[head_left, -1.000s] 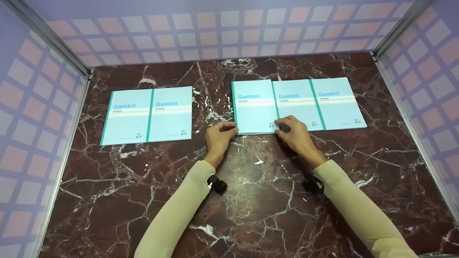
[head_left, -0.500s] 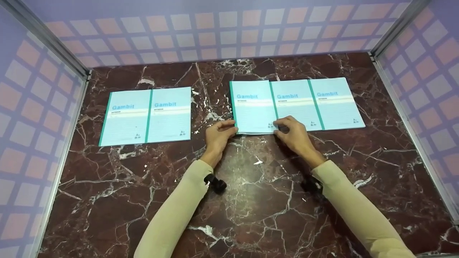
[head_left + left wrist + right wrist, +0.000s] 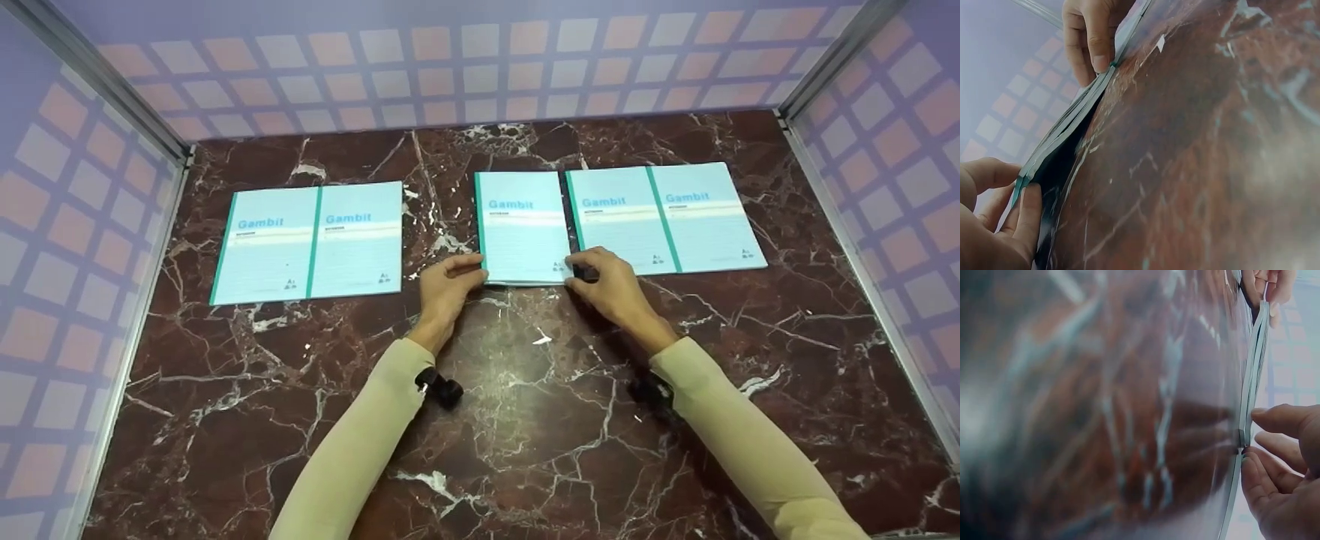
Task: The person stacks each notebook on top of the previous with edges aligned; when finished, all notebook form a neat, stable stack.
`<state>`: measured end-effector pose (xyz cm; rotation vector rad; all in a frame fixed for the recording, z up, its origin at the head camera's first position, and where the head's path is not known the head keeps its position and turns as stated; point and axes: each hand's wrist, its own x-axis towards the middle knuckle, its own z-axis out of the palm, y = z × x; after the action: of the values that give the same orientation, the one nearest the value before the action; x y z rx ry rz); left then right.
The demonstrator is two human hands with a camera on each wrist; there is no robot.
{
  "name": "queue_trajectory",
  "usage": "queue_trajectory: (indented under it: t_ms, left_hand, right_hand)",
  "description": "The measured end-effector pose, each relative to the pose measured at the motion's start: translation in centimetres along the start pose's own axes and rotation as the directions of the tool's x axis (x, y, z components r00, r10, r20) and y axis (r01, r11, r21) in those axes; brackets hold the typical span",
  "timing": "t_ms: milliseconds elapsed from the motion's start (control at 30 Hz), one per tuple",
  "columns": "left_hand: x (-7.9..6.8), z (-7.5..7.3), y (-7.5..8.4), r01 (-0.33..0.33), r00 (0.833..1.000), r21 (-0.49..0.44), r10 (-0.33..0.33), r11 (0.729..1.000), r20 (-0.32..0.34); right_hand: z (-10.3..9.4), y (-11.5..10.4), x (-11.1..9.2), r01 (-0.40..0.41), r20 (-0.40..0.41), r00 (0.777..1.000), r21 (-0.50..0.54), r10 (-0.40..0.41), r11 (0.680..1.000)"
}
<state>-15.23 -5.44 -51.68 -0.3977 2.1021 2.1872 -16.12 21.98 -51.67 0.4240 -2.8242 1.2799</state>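
Left hand: pinches middle notebook's near-left corner
Right hand: pinches near-right corner
Notebook pairs: toward worktop's far corners

Five notebook covers can be seen. Two hands, two sleeves and two black wrist cameras are shown. Three walls are seen around one table.

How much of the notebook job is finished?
Maybe partly: the left pair and right pair already lie side by side. In hand: the middle notebook, held by the left hand and right hand. Probably still to do: placing it; gaps show on both sides.
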Motion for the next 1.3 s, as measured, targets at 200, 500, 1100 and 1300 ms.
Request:
queue_trajectory:
  t_ms: [200, 500, 1100, 1300]
  left_hand:
    - [-0.2, -0.7, -0.2, -0.02, 1.0, 0.106, 0.021, 0.994, -0.007]
    - [-0.3, -1.0, -0.3, -0.176, 0.984, 0.349, 0.168, 0.92, 0.055]
    - [0.1, -1.4, -0.4, -0.378, 0.926, 0.502, 0.32, 0.778, 0.201]
    - [-0.1, -1.3, -0.3, -0.41, 0.911, 0.549, 0.351, 0.729, 0.216]
  right_hand:
    - [0.4, -0.5, 0.0, 0.032, 0.028, 0.999, -0.024, -0.032, 0.999]
    - [0.6, -0.8, 0.1, 0.068, 0.05, 0.997, -0.083, -0.064, 0.994]
    - [0.4, -1.0, 0.1, 0.043, 0.047, 0.998, -0.136, -0.036, 0.99]
    - [0.6, -1.1, 0.1, 0.054, 0.039, 0.998, -0.151, -0.049, 0.987]
